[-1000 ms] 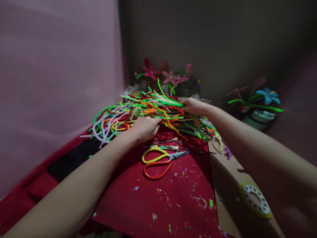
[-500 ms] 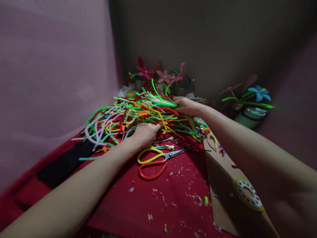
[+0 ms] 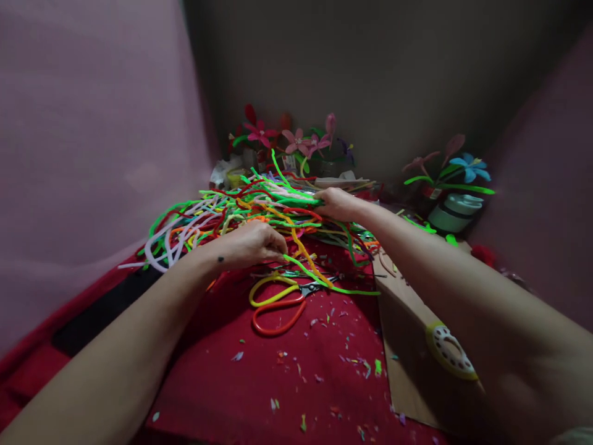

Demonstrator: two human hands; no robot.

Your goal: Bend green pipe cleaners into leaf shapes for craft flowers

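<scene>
A tangled heap of multicoloured pipe cleaners (image 3: pixel 259 204) lies at the back of the red cloth. My left hand (image 3: pixel 257 240) is closed at its near edge, pinching a bright green pipe cleaner (image 3: pixel 343 290) that stretches right, across the scissors' blades. My right hand (image 3: pixel 337 204) reaches into the heap's right side, its fingers closed around a bundle of pipe cleaners, mostly green; the fingertips are partly hidden. Scissors (image 3: pixel 278 303) with one yellow and one red handle loop lie just in front of my left hand. An orange-yellow pipe cleaner (image 3: pixel 303 250) hangs down between the hands.
Small coloured clippings litter the red cloth (image 3: pixel 222 371). At the right, a wooden board (image 3: pixel 407 371) carries a yellow and white ring (image 3: pixel 450 349). Pipe-cleaner flowers (image 3: pixel 296 142) stand behind the heap; a blue flower (image 3: pixel 469 167) rises near a pale green container (image 3: pixel 456 212). A black item (image 3: pixel 92 315) lies left.
My left hand has drawn a green pipe cleaner out from the heap, and its far end now lies over the scissors. My right hand stays on its bundle. The view has shifted slightly.
</scene>
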